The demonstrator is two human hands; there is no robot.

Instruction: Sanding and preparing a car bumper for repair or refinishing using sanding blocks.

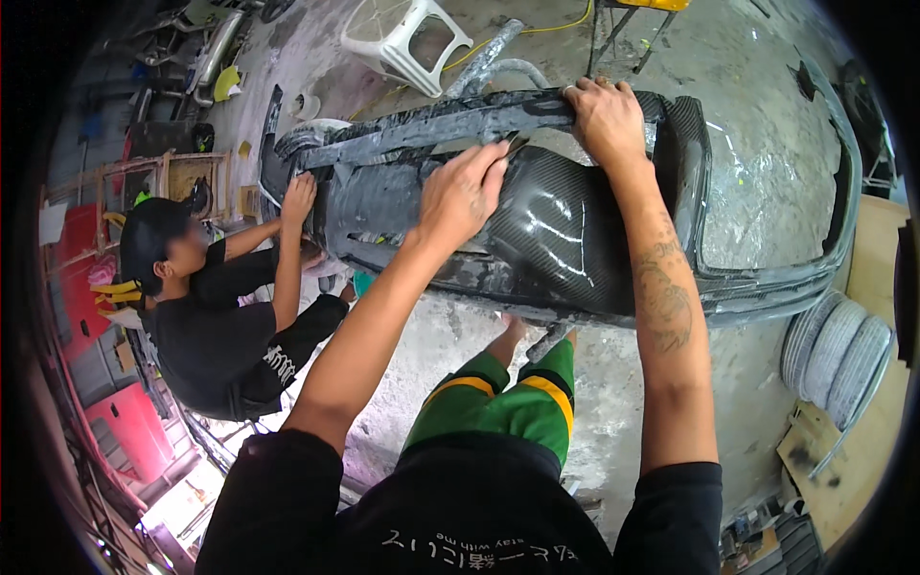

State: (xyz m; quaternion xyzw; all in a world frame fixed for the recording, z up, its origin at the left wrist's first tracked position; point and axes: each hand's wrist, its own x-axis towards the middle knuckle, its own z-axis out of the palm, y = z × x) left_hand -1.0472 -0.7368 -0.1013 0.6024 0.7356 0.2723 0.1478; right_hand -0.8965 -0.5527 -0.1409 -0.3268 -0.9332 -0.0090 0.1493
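A large car bumper [565, 225] with a glossy carbon-fibre weave spans the space before me, its far bar coated in grey dust. My left hand [465, 196] is closed, thumb and fingers pinched at an opening below that bar. Something small, thin and dark sticks out from its fingertips; I cannot make out its kind. Farther right, my right hand [609, 120] curls its fingers over the far edge of the bumper and grips it. At the left end, a co-worker's hand [299, 199] touches the same bumper.
A co-worker in black [211, 316] crouches at the left. Beyond the bumper are a white plastic stool [393, 43], dusty tube-like supports [494, 67] and a yellow cable [546, 31]. Rolls or stacked round pieces [834, 359] stand at right beside a wooden board [843, 460].
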